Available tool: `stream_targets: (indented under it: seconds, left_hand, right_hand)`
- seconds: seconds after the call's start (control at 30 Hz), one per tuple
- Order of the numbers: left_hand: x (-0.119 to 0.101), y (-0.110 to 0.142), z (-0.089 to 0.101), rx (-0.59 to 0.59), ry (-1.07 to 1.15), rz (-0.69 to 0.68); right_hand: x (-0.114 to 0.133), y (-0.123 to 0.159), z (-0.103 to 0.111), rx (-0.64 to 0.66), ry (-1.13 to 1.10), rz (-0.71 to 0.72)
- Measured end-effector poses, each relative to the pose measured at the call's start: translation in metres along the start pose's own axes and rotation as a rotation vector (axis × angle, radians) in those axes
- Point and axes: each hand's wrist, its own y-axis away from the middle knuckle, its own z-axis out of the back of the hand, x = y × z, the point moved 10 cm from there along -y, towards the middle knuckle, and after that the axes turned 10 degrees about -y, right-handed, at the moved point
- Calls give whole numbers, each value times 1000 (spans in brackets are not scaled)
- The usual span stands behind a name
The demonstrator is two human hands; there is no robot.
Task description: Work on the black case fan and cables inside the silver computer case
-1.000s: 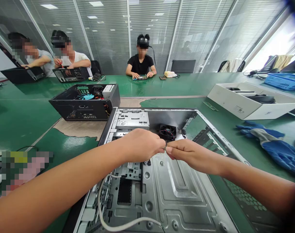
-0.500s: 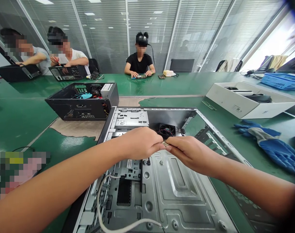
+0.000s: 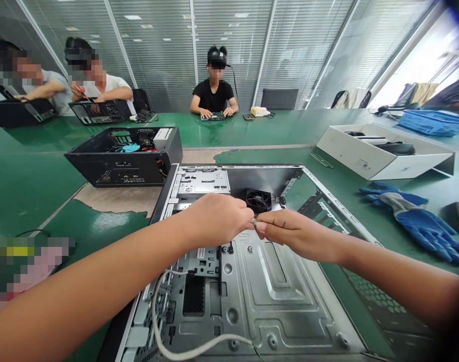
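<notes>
A small pale item (image 3: 254, 221) (mostly hidden, type can't be told) is pinched between the closed fingers of left hand (image 3: 216, 222) and right hand (image 3: 299, 235), above the open metal case (image 3: 308, 301) and near the black fan (image 3: 258, 201). Case is laid on the green bench (image 3: 36, 171); a whitish cable (image 3: 153, 306) is looped across its left side.

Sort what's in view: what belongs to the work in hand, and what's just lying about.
In the work:
- left hand and right hand, pinching a small pale piece, too small to identify
- open metal case beneath them
- black fan and pale cable inside it

Apparently just lying about:
- blue gloves
- white box
- blue basket
</notes>
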Motion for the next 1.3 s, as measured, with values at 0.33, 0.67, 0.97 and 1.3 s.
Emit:
stream_targets:
  seconds: [0.33,0.67,0.97,1.3]
  left_hand:
    - [7,-8,-11,72,238,64]
    - [14,-9,-7,41,438,57]
    - [10,-5,2,-24,271,33]
    - [7,-3,-3,57,279,38]
  right_hand:
    - [11,3,8,-273,374,107]
    - [14,6,15,-316,401,90]
    - [3,1,9,-136,-101,-15]
    - [10,3,16,-228,102,47]
